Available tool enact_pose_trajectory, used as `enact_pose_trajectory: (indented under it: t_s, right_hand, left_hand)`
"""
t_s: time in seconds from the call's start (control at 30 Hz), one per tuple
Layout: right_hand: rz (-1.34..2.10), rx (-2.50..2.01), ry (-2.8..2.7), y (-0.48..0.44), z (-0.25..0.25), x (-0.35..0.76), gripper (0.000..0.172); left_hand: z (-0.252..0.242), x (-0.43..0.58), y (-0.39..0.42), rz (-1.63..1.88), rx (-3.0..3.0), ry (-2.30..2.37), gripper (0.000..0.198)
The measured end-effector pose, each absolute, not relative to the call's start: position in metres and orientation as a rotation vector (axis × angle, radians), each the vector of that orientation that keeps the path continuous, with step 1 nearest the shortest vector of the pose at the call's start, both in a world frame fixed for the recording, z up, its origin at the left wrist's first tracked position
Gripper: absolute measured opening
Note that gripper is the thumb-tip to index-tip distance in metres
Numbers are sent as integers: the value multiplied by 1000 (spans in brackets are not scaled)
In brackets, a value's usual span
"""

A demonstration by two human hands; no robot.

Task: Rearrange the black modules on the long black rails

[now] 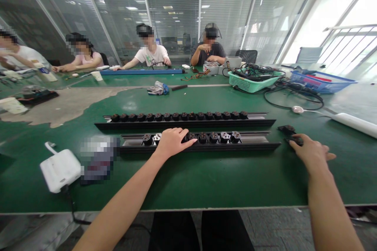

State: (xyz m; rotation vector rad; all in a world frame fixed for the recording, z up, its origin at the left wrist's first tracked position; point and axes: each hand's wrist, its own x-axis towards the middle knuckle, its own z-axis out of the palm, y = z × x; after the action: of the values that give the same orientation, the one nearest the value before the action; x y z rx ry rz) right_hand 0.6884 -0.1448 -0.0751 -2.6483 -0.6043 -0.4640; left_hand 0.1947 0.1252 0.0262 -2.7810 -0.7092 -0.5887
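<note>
Two long black rails lie side by side on the green table [206, 180]. The far rail [185, 122] carries a full row of black socket modules. The near rail [253, 144] holds several modules in its middle. My left hand [172, 142] rests on the near rail with fingers stretched flat over the modules. My right hand [310, 153] is closed over a loose black socket module [294, 140] on the table, just right of the near rail's end. A second loose module [286, 128] lies just beyond it.
A white box [60, 169] with a cable sits at the near left. A teal basket [253, 80] of cables and a blue basket [321, 80] stand at the far right, with a black cable loop [294, 100]. Several people sit at the far side.
</note>
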Motion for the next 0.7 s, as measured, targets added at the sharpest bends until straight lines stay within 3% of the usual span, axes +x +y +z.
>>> enact_pose_trajectory:
  t_s: [0.1,0.2,0.47,0.7]
  right_hand:
    - [-283,-2694,-322,-144,-75,685,52]
    - [-395,-2580,-345,-143,-72,669,60]
    - [-645,-2375,-779,-123,-24,588,44]
    - [-164,-1973,-1558,-74,15,501,37]
  left_hand:
    - [26,195,125,-586,-2779,-712,59]
    - [26,195,125,-580,-2779,-713,59]
    - [25,194,125,-588,-2773,-710,58]
    - [24,193,126,-588,-2771,-694,59]
